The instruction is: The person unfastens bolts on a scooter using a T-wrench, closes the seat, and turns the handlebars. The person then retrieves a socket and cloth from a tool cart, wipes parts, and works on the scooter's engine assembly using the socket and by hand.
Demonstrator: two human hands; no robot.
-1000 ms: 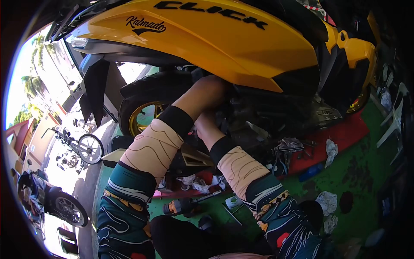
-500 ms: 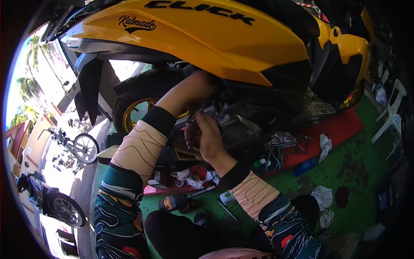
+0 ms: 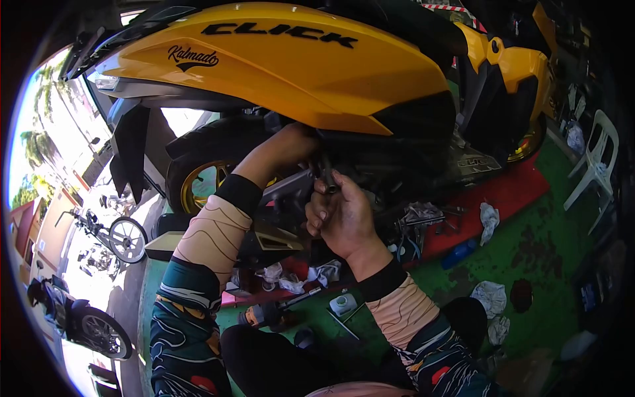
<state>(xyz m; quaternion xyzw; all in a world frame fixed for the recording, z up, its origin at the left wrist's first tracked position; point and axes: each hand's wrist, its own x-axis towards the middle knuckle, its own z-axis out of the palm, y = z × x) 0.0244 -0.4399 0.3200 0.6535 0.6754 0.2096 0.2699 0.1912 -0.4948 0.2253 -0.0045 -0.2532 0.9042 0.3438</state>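
A yellow and black scooter [image 3: 291, 63] fills the upper view. My left hand [image 3: 294, 142] reaches under the lower edge of its yellow side panel, beside the rear wheel [image 3: 180, 173]; its fingers are hidden in the dark there. Just below and to the right, my right hand [image 3: 342, 215] is raised palm toward me with curled fingers. Thumb and fingers close round the lower end of a dark metal tube-like part [image 3: 329, 180], whose upper end runs up into shadow near my left hand. The gold and black exhaust cover [image 3: 274, 239] lies below my left wrist.
An orange and black power tool [image 3: 261, 315], a small white-topped container [image 3: 342, 304] and crumpled rags [image 3: 489, 298] lie on the green floor. Tools and rags rest on a red mat [image 3: 522, 192]. A white plastic chair [image 3: 598, 169] stands right; other motorcycles [image 3: 96, 324] are at the left.
My right hand has come down and out from under the scooter, and now shows its palm with the dark metal part in its fingers. My left hand stays under the panel. The view has shifted slightly.
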